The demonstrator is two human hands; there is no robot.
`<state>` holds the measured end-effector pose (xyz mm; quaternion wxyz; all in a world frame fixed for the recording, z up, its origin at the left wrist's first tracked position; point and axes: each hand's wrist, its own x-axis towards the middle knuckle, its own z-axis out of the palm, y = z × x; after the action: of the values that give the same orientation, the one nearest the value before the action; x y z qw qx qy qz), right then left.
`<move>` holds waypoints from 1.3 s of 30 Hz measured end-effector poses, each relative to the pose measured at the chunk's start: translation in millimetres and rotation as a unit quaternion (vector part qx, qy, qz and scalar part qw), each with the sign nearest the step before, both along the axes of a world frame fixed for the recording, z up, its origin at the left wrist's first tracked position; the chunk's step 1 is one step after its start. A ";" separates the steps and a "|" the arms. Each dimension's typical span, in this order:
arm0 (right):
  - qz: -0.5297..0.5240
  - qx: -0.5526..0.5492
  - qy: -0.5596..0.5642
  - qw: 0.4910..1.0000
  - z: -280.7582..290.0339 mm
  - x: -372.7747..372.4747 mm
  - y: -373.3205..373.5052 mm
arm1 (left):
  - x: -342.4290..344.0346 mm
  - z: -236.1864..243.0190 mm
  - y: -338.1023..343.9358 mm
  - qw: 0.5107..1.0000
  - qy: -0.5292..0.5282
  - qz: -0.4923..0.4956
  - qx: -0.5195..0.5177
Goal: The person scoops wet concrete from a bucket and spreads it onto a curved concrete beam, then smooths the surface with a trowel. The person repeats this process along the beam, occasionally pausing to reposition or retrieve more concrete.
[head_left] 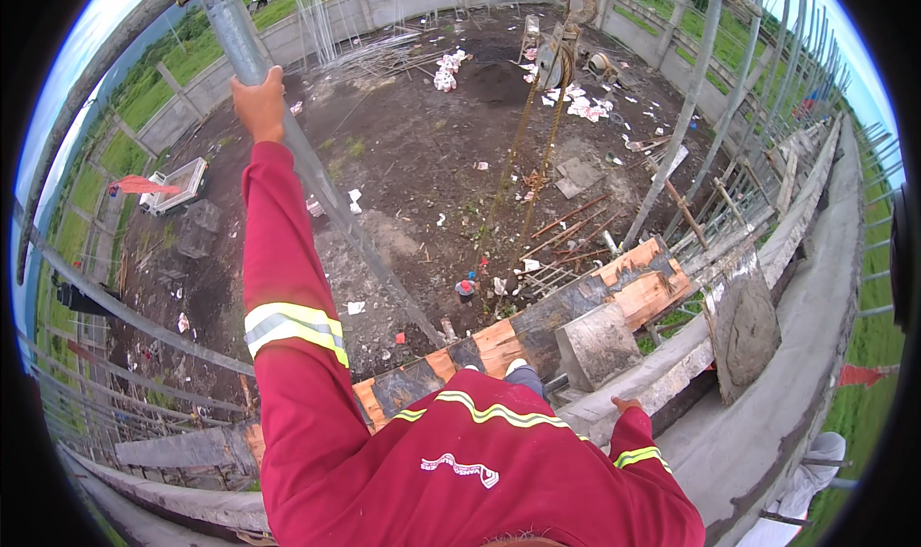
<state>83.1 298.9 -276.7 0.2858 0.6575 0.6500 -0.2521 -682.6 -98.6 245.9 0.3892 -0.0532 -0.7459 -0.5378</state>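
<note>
My left hand [261, 106] is raised and wrapped round a thick grey metal pipe [326, 187], which slants from the upper left down to the plank walkway. My right hand [627, 405] is low, at the edge of the concrete beam [662, 369]. Only a small part of it shows beyond the red sleeve, and its grip cannot be made out. My shoes stand on the worn plywood plank [499, 347]. Ahead hangs a pulley block [556, 59] under a metal ring, with ropes [549, 158] running down toward the ground.
A concrete block [599, 345] and a rough slab [743, 326] stand to my right. Scaffold pipes [686, 115] rise on that side. Far below, a person in a red hat [466, 286] is on the dirt ground. A white truck bed [176, 186] and scattered sacks [448, 70] lie beyond.
</note>
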 end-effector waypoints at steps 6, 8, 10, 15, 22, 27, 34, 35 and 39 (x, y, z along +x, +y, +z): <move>0.017 0.012 -0.004 1.000 -10.9 3.4 3.1 | -1.5 -1.6 -0.6 1.000 0.003 -0.011 0.009; 0.004 0.023 -0.024 0.999 -13.3 4.5 3.2 | -2.1 -2.2 -0.6 1.000 -0.002 -0.006 0.011; 0.035 0.033 -0.020 0.999 -14.2 4.7 1.6 | -3.9 -2.6 -0.9 1.000 0.003 -0.004 0.011; 0.048 0.055 -0.045 0.996 -15.7 1.3 -12.7 | -9.2 -3.2 -1.9 0.999 0.036 0.029 -0.024; 0.041 0.083 -0.077 0.993 -13.3 -9.1 -35.1 | 0.0 0.1 1.4 1.000 0.020 -0.017 0.010; -0.021 0.157 -0.023 0.987 9.4 -22.2 -57.3 | 2.2 1.7 0.5 0.998 0.023 -0.047 0.022; -0.036 0.270 0.218 0.937 12.5 -61.0 -128.6 | 0.1 0.1 -3.1 0.996 0.033 -0.076 0.023; -0.044 0.281 0.225 0.932 9.6 -64.4 -148.4 | 0.3 -0.9 -3.4 0.995 0.029 -0.092 0.029; -0.082 0.306 0.300 0.900 2.1 -64.4 -234.9 | 2.3 -6.1 -9.6 0.983 0.029 -0.172 0.048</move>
<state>18.7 64.0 -274.6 -0.1595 0.6568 0.6939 -0.2484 -680.3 -108.2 239.8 0.3146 -0.1778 -0.6871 -0.6303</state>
